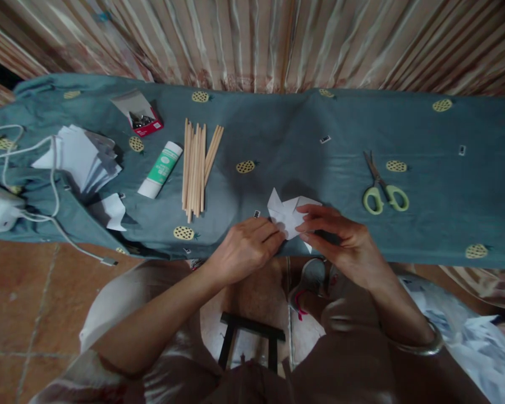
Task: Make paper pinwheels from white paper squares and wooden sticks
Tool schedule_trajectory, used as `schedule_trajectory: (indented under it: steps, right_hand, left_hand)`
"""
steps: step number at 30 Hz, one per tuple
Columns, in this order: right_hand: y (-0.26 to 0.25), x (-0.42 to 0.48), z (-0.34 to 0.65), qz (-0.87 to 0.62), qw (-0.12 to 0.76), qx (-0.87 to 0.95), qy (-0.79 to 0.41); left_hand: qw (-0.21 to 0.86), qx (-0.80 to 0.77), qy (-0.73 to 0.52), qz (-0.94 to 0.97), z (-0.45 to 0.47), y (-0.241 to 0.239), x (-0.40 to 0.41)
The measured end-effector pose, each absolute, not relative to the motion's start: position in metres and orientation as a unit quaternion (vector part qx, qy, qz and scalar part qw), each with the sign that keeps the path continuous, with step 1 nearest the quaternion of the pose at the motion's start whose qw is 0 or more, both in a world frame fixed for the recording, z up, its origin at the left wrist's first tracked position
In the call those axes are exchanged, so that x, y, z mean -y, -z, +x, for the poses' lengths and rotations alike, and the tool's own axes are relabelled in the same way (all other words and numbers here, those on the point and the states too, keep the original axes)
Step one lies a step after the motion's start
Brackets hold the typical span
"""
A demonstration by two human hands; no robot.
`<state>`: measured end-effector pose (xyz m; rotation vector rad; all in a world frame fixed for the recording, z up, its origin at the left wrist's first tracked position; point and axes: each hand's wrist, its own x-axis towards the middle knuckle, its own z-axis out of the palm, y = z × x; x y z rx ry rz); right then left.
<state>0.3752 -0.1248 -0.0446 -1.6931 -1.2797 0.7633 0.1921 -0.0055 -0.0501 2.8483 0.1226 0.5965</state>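
Note:
A white paper pinwheel (292,216), with its corners folded into points, is at the front edge of the cloth-covered table. My left hand (250,244) is closed, its fingers pinching the pinwheel's lower left side. From the right, my right hand (340,235) has bent fingers on the paper's right side, with the thumb at the lower edge. The fingertips hide part of the folds. Green-handled scissors (381,188) lie to the right of my right hand, blades pointing away. Left of the pinwheel rests a bundle of thin wooden sticks (196,168).
A glue stick (160,169), an open red box (147,123) of small metal pieces, and a stack of white paper (79,154) lie at left. A white cable (55,191) hangs over the front edge near a white device (0,209). A black stool (252,328) stands below.

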Motion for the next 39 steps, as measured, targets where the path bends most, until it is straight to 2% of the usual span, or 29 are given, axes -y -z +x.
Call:
schedule_trajectory:
  steps: [5, 13, 39]
  right_hand:
    - [0.052, 0.122, 0.371, -0.69, 0.433, 0.514, -0.268]
    - [0.057, 0.119, 0.365, -0.724, 0.38, 0.547, -0.179]
    - [0.055, 0.117, 0.359, -0.73, 0.365, 0.563, -0.133]
  left_hand:
    - [0.116, -0.039, -0.192, 0.974, 0.192, 0.05, 0.007]
    - [0.144, -0.046, -0.177, 0.973, 0.19, 0.054, 0.01]
    - [0.166, -0.029, -0.16, 0.973, 0.19, 0.057, 0.011]
